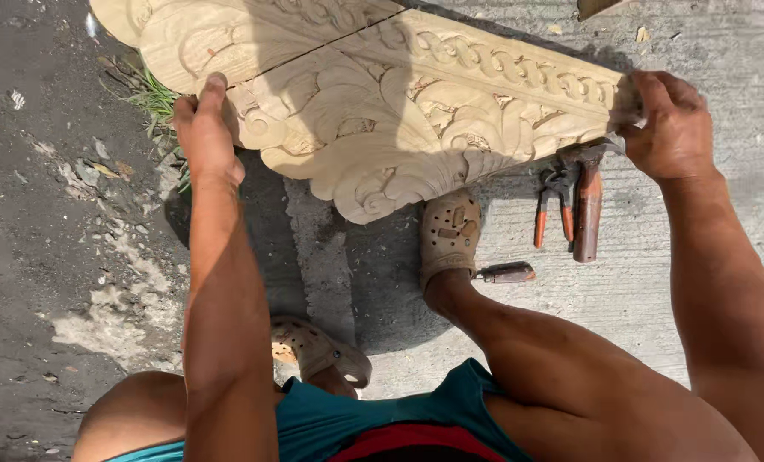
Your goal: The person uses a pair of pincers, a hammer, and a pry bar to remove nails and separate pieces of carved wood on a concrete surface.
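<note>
A large pale carved wooden panel [382, 94] with scrollwork lies across the concrete ground in front of me. My left hand [204, 133] grips its near edge at the left end, thumb up on the carving. The panel's right end is clasped by my right hand [669, 124]. My right foot in a tan perforated clog [450, 231] rests just under the panel's lower curve, and my other clog [318, 351] sits closer to me.
A hammer with a brown handle [587, 201] and orange-handled pliers [555, 201] lie on the concrete below the panel's right end. A small brown-handled tool [506, 274] lies beside my right foot. Grass [155, 107] and rubble border the rough dark ground at left.
</note>
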